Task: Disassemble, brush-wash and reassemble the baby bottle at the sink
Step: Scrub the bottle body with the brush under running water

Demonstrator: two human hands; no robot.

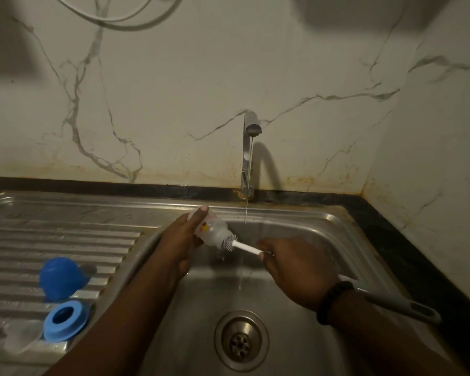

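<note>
My left hand (178, 240) grips the clear baby bottle (213, 230) sideways over the sink basin (323, 226), mouth pointing right. My right hand (293, 270) holds the white-handled bottle brush (243, 246); its grey bristle head sits at the bottle's mouth. The brush's long grey handle end (402, 305) sticks out behind my right wrist. On the ribbed drainboard (52, 240) at the left lie the blue dome cap (60, 278) and the light-blue screw ring (65, 320). The teat is not clearly visible.
The chrome tap (248, 153) at the back runs a thin stream of water (246, 210) into the basin, just right of the bottle. The drain (240, 340) is at the basin's front. A marble-pattern wall stands behind and to the right.
</note>
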